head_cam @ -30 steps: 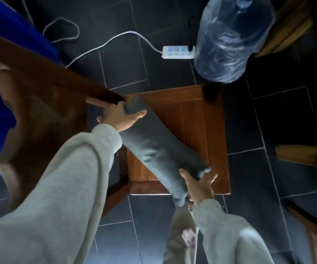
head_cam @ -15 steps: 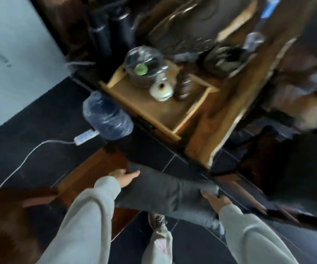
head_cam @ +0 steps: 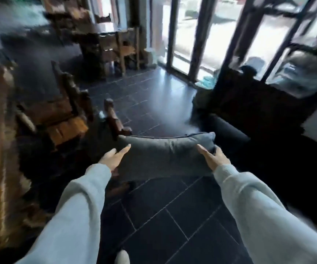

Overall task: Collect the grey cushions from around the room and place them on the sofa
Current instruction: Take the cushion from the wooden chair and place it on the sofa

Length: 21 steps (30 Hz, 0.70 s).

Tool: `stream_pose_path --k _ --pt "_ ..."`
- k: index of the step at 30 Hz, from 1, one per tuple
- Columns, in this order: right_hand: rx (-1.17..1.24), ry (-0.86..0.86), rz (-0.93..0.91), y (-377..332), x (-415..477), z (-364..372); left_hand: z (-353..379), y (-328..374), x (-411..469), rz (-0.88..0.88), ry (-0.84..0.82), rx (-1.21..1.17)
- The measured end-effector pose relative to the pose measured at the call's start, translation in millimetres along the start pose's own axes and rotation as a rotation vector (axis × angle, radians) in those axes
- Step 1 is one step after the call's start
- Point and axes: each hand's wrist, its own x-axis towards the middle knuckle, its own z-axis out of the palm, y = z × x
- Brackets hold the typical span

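Dim room; overexposed windows at upper right cast glare on the floor. Left-side furniture smears with motion blur.

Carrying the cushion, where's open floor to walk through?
Bare tiles ahead, between the wooden chairs on the left and the dark sofa on the right, up to the glass doors. Left side is crowded with furniture.

Under me is a floor of dark, glossy tiles with pale grout lines, catching window glare at the far middle. On it to my left stand wooden chairs, blurred, with a wooden table and more chairs farther back. A dark cabinet stands at far right.
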Motion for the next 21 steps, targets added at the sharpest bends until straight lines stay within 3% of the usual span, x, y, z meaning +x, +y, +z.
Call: stream_pose_path --k 3,8,13,18,21 --pt "0.456 0.178 0.089 65.7 15.7 -128.4 133.1 94.2 -14.2 0.161 -0.195 -0.015" --pt "1.129 0.482 0.181 183.5 15.7 -293.7 337.6 184.5 -52.2 0.233 -0.473 -0.007" --pt "1.039 0.811 0.229 297.4 20.5 -412.2 518.1 233.3 -69.0 0.342 -0.642 0.081" --pt "1.067 0.899 0.225 384.1 42.1 -521.6 703.4 287.4 -81.1 0.373 -0.885 0.157" --pt "0.950 0.893 0.262 413.9 41.8 -582.9 797.3 314.0 -102.8 0.391 -1.018 0.184"
